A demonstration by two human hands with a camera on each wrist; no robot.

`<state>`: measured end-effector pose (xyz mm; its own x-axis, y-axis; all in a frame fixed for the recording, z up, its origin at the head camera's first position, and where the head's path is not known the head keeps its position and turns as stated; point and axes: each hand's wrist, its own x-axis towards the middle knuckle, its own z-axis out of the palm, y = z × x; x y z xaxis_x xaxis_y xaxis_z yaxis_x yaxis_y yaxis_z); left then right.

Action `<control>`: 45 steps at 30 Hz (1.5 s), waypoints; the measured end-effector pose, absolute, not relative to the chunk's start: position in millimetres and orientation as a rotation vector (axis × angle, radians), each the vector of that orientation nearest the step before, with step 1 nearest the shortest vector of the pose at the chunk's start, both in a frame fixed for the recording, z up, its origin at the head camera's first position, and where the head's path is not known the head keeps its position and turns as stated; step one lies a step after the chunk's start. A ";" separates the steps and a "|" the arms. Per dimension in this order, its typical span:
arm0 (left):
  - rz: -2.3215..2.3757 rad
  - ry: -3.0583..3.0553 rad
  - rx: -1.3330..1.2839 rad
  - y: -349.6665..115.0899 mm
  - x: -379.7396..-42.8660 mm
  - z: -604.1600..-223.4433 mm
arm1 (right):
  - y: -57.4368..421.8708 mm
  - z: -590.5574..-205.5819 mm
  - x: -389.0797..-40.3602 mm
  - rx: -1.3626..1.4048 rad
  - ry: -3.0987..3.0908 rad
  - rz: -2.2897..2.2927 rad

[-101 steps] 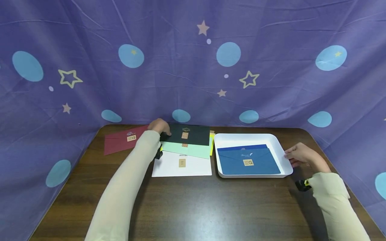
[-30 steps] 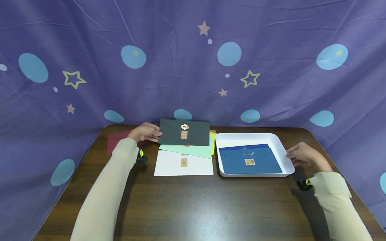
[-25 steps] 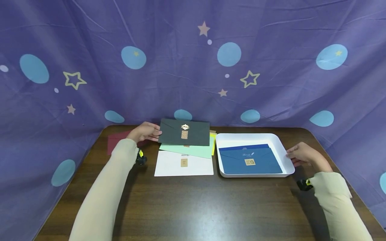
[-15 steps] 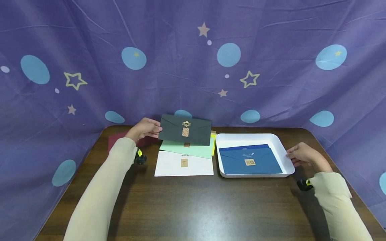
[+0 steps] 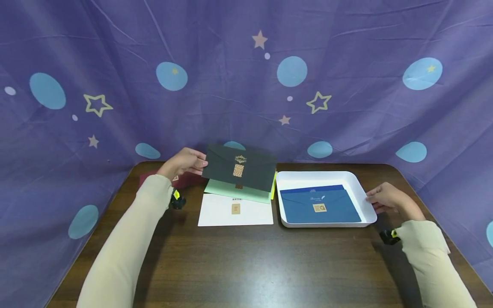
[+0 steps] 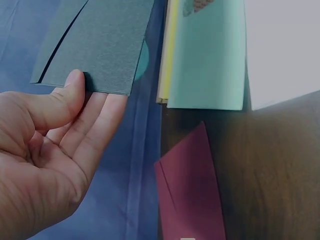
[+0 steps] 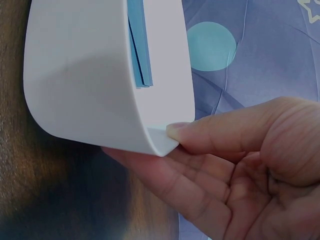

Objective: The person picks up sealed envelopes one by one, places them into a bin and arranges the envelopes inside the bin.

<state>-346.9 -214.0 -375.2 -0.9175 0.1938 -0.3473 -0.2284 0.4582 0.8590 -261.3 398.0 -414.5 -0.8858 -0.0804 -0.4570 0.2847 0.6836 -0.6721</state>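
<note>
A dark green-black envelope [image 5: 256, 169] with a gold emblem and patterned sticker hangs tilted above the paper pile. My left hand [image 5: 185, 161] pinches its left edge, thumb on top and fingers beneath, as the left wrist view shows. Below it lie a mint envelope [image 5: 252, 194], a yellow one [image 6: 170, 60] and a white one [image 5: 250, 214]. The right hand [image 5: 385, 197] pinches the right rim of a white tray [image 5: 363, 209], thumb inside the wall and fingers outside. Inside the tray are a blue envelope [image 5: 327, 214] and a darker blue one [image 5: 337, 187] behind it.
A maroon envelope [image 5: 188, 182] lies at the table's back left, partly hidden by the left forearm. The brown wooden table [image 5: 246, 265] ends at the back against a purple patterned curtain [image 5: 231, 107]. A brown edge [image 6: 161, 75] peeks out beside the yellow envelope.
The left hand pulled the dark envelope leftward, then lifted it off the mint one, and it now tilts down to the right. The right hand stays on the tray rim.
</note>
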 end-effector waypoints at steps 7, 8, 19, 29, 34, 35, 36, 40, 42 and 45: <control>1.427 2.327 0.065 -204.6 -345.1 -368.6 | 398.5 -414.7 -259.7 0.161 2.442 -1.071; 1.428 2.329 0.072 -202.5 -345.1 -367.9 | 398.5 -414.5 -259.3 0.157 2.443 -1.071; 1.470 2.291 0.162 -172.7 -338.9 -352.4 | 399.0 -414.3 -258.1 0.151 2.438 -1.079; 1.459 2.237 0.131 -144.0 -330.7 -345.0 | 397.2 -412.7 -258.9 0.134 2.443 -1.060; 1.453 2.181 0.077 -128.3 -325.0 -342.4 | 397.9 -412.5 -259.4 0.134 2.440 -1.065; 1.452 2.171 0.063 -125.0 -323.9 -342.2 | 398.0 -412.5 -259.6 0.135 2.439 -1.067; 1.449 2.166 0.051 -121.7 -322.9 -342.3 | 398.1 -412.4 -259.8 0.136 2.440 -1.066; 1.441 2.148 0.028 -109.7 -320.2 -344.5 | 398.2 -412.5 -260.7 0.143 2.440 -1.066; 1.441 2.141 0.023 -104.6 -319.0 -345.7 | 398.1 -412.6 -260.7 0.146 2.437 -1.069; 1.437 2.136 0.030 -98.1 -317.4 -347.5 | 397.9 -413.2 -260.0 0.138 2.437 -1.071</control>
